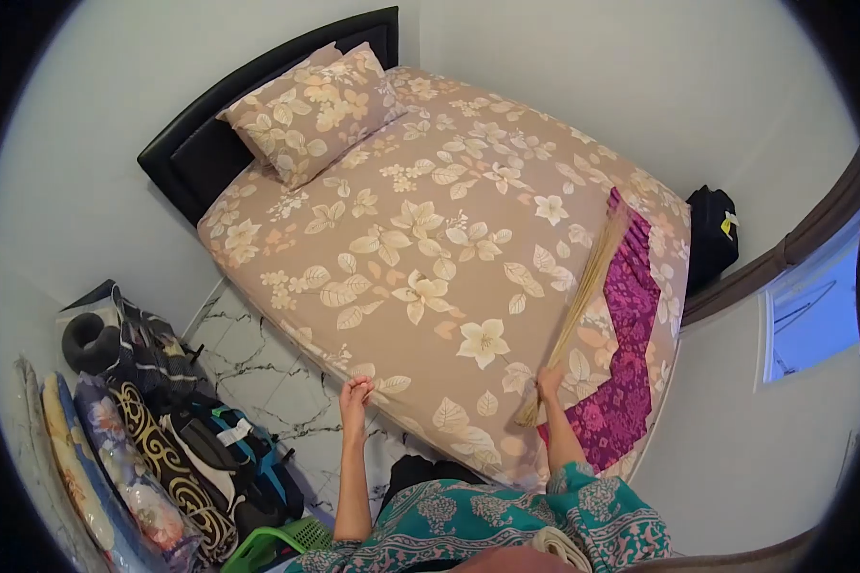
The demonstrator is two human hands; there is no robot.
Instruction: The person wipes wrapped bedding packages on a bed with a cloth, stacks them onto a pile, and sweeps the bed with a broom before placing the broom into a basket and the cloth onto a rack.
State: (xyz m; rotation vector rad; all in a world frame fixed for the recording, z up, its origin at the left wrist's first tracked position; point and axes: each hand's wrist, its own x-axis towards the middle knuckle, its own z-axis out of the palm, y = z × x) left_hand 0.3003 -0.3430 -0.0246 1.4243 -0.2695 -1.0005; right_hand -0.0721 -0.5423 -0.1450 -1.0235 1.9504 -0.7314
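My right hand [550, 380] is closed around the lower part of a stick broom [583, 307], a bundle of thin straw-coloured sticks. The broom slants up and right across the bed, its brushy tip over a magenta patterned cloth [631, 304]. That cloth lies along the bed's right end, partly bunched. My left hand [356, 390] is raised near the bed's near edge, fingers curled in with nothing visible in them. Below both hands spreads the bed [420, 239], covered by a beige sheet with white and peach flowers.
Two matching pillows [306, 119] lean by the black headboard [186, 158]. Along the left wall stand rolled bedding in plastic [129, 468], a backpack [248, 458], a neck pillow [91, 344] and a green basket [277, 544]. A black bag [712, 234] sits beyond the bed's right end.
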